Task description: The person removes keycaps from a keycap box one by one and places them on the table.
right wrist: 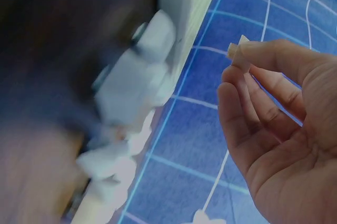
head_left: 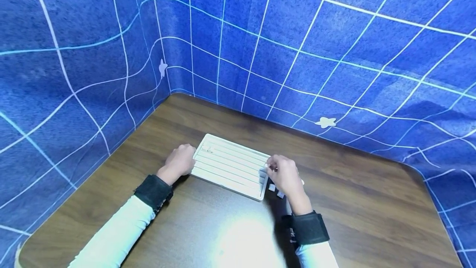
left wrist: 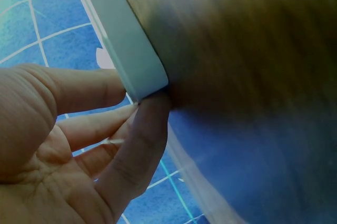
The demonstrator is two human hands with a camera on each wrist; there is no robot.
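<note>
A white rectangular board with parallel grooves lies flat on the table. My left hand grips its left end; in the left wrist view, thumb and fingers pinch a corner of it. One or two tiny pale pieces sit near the board's upper left. Over the right end is my right hand. Its thumb and forefinger pinch a small cream piece with a stub, clear in the right wrist view. Loose white pieces lie beside the board under that hand, blurred in the right wrist view.
The brown wooden table has rounded corners. Blue fabric with white lines and stars rises behind it and on the left. A bright glare spot shows on the near part of the tabletop.
</note>
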